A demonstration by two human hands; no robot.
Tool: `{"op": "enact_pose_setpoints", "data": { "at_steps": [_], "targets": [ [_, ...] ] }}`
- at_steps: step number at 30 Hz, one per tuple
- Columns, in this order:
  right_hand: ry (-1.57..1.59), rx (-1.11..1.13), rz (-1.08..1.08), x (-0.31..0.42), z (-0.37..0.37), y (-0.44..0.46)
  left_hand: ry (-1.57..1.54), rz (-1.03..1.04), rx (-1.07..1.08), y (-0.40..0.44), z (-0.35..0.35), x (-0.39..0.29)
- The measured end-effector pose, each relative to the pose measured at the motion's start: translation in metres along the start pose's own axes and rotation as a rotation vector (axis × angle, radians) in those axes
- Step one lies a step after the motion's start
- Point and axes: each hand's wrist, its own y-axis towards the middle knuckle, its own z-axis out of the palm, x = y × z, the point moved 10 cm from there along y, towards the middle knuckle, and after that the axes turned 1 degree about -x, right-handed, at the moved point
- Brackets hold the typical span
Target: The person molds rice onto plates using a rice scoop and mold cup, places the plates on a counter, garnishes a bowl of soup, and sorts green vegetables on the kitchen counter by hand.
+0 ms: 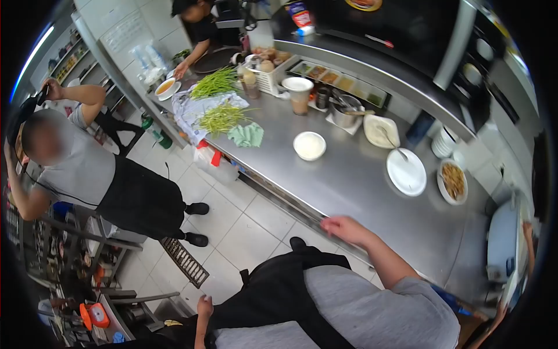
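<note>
My right hand (344,229) is over the front edge of the steel counter (354,186); motion blur hides how its fingers are set, and I make out no object in it. My left hand (204,306) hangs low beside my black apron (261,291), fingers curled in, with nothing visible in them. On the counter beyond my right hand stand a white bowl of white food (309,146), a white oval plate (406,173) and a bowl of brownish food (453,180). A squarish white dish (381,131) with a spoon sits behind the plate.
Green stalks (215,82) lie on a cloth near a green rag (246,135). A co-worker (81,157) stands on the tiled floor at left, arms raised. Another person's hand (181,70) is near a soup bowl (167,89). A floor grate (185,263) lies below.
</note>
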Motion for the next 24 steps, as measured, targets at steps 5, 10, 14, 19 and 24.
{"op": "enact_pose_setpoints", "data": {
  "at_steps": [5, 10, 14, 19, 24],
  "targets": [
    [-0.578, -0.453, -0.147, 0.115, -0.111, 0.107, -0.111, -0.373, 0.545, -0.046, 0.05, 0.018],
    [-0.772, -0.225, 0.172, 0.115, -0.134, 0.184, -0.22, -0.378, 0.625, -0.002, 0.057, -0.026],
    [-0.782, -0.154, 0.332, 0.121, -0.135, 0.202, -0.247, -0.278, 0.604, 0.078, 0.05, -0.039],
    [-0.84, -0.43, 0.268, 0.185, -0.127, 0.22, -0.185, -0.02, 0.548, 0.217, 0.053, -0.015],
    [-0.788, -0.297, 0.131, 0.241, -0.052, 0.305, -0.04, 0.13, 0.597, 0.332, -0.083, -0.145]
  ]
}}
